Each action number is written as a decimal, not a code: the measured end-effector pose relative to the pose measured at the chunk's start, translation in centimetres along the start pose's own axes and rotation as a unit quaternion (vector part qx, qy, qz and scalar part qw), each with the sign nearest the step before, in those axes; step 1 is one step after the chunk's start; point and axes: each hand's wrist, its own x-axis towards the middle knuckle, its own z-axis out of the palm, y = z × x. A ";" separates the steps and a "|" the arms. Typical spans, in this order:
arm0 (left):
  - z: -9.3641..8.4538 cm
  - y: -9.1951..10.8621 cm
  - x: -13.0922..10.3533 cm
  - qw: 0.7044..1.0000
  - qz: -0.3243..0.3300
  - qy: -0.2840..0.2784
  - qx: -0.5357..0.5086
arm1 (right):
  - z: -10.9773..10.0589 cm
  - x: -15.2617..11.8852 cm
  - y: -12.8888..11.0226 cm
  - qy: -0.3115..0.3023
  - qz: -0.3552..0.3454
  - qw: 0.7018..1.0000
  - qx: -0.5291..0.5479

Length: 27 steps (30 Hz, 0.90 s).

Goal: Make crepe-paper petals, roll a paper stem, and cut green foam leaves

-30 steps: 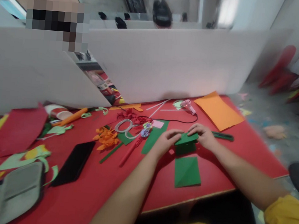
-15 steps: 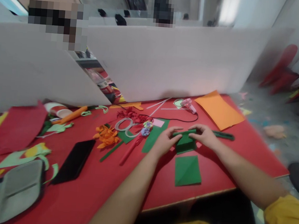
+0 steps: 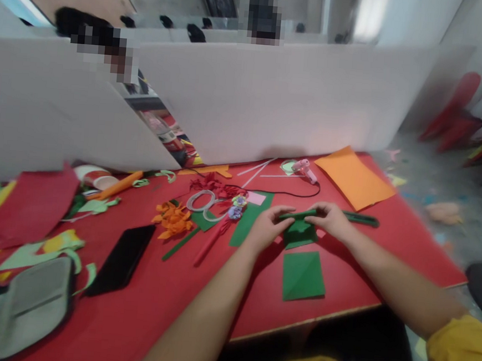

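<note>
Table (image 3: 385, 253) w/ partition board (image 3: 281, 94) standing along far edge. Both hands mid-table: left hand (image 3: 267, 227) just left of right hand (image 3: 330, 220), folded paper piece (image 3: 299, 232) between them, touched by both. Flat paper square (image 3: 302, 274) just nearer the person, apart from the hands. Paper sheet (image 3: 353, 178) far right corner; glue gun (image 3: 303, 170) left of it, near board. Scissors (image 3: 201, 202) left of hands, paper scraps (image 3: 173, 219) further left. Phone (image 3: 120, 260) front-left; pouch (image 3: 26, 308) at near-left edge.

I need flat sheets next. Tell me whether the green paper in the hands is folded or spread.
Folded: the green paper is doubled over between left hand and right hand, top edge creased.
</note>
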 end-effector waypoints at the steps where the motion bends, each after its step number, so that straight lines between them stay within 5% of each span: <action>1: 0.1 0.1 -0.1 1.000 0.005 0.003 0.007 | 0.0 0.0 0.1 0.005 -0.001 1.000 0.002; 17: 0.7 0.6 -0.3 0.997 0.022 0.059 0.050 | 0.7 -0.4 0.4 0.013 -0.022 0.999 -0.039; 27: 1.1 0.1 -0.2 0.997 0.017 0.023 0.066 | 1.0 -0.8 -0.5 0.014 -0.025 0.998 -0.059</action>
